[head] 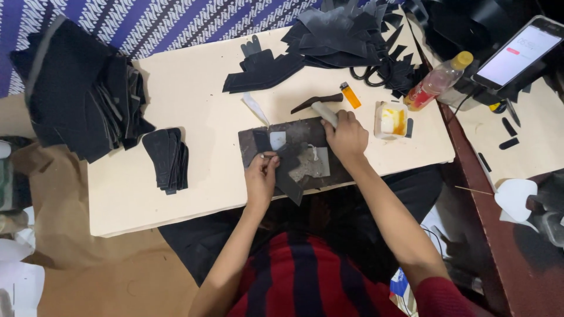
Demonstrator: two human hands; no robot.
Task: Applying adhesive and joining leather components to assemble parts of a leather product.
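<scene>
My right hand (346, 136) grips the pale handle of a hammer (318, 104), whose dark head points left above a dark work slab (305, 130). My left hand (260, 178) pinches a black leather piece (289, 170) lying on the slab, fingertips at its upper left edge. A small pale patch (277, 140) and a grey worn area (311, 167) show on the slab between the hands.
Stacks of black cut pieces lie at the left (82, 94), mid-left (167, 158) and far end (341, 35) of the cream table (194, 111). An orange lighter (351, 94), a glue tub (391, 120), a bottle (437, 81) and a phone (518, 54) stand at right.
</scene>
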